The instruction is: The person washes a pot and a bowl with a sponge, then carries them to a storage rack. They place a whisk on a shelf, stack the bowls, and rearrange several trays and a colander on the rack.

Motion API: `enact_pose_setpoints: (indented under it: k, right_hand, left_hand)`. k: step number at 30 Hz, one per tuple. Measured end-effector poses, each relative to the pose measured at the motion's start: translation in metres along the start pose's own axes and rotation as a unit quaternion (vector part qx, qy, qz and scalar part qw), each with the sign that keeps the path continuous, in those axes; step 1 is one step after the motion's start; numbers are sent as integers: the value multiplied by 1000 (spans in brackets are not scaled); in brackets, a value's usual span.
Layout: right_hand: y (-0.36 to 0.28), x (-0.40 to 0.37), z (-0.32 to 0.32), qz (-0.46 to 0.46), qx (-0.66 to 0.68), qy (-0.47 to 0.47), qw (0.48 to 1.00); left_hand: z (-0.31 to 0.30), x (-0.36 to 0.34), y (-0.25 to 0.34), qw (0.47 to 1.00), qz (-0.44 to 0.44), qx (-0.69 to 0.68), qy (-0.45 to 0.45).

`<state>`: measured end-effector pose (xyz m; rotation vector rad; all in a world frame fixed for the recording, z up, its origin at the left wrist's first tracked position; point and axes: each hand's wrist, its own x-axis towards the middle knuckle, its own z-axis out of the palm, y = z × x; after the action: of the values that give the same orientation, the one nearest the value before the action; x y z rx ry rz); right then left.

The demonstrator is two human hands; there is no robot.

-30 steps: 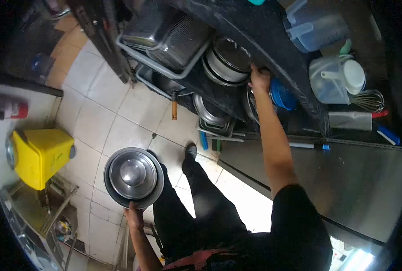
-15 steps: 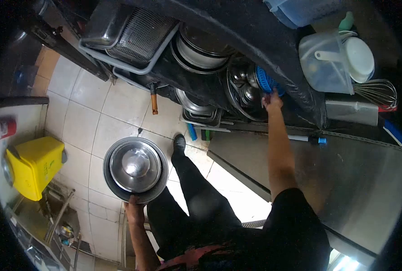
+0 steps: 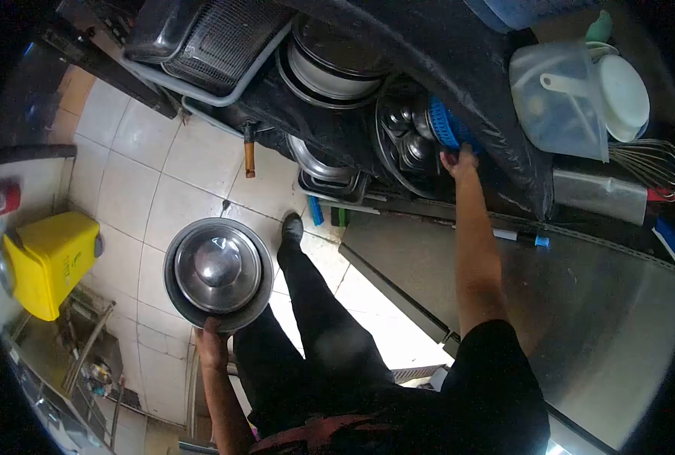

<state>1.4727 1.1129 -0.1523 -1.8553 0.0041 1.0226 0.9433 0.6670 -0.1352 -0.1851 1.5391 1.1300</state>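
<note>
My left hand [image 3: 212,347] grips the near rim of a wide metal bowl [image 3: 172,294], thumb over the edge. A smaller, shiny metal bowl [image 3: 217,274] is nested inside it, above the tiled floor. My right arm stretches out to the shelf, where my right hand [image 3: 461,161] is closed at the near edge of a blue slotted plastic basket [image 3: 445,125]. Part of that hand's fingers is hidden against the basket and the dark shelf. Left of the basket, several small shiny metal vessels [image 3: 415,150] sit together in a large round metal pan [image 3: 383,155].
Pots [image 3: 333,80] and a wire-mesh basket [image 3: 220,57] occupy the shelf leftward. A wooden handle [image 3: 249,155] juts over the floor. On the right are a clear plastic container [image 3: 557,98], a whisk [image 3: 652,163] and a steel counter [image 3: 580,303]. A yellow bin [image 3: 53,258] stands left.
The view has shifted slightly, so the bowls in my left hand appear a little further left and up. My right hand stays at the blue basket, with little visible movement.
</note>
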Motion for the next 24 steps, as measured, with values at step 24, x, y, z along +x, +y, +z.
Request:
enact_pose_setpoints:
  k: [24]
  right_hand:
    - [42, -126, -62, -32, 76, -229, 970]
  left_hand:
    - [45, 36, 8, 998, -16, -2, -56]
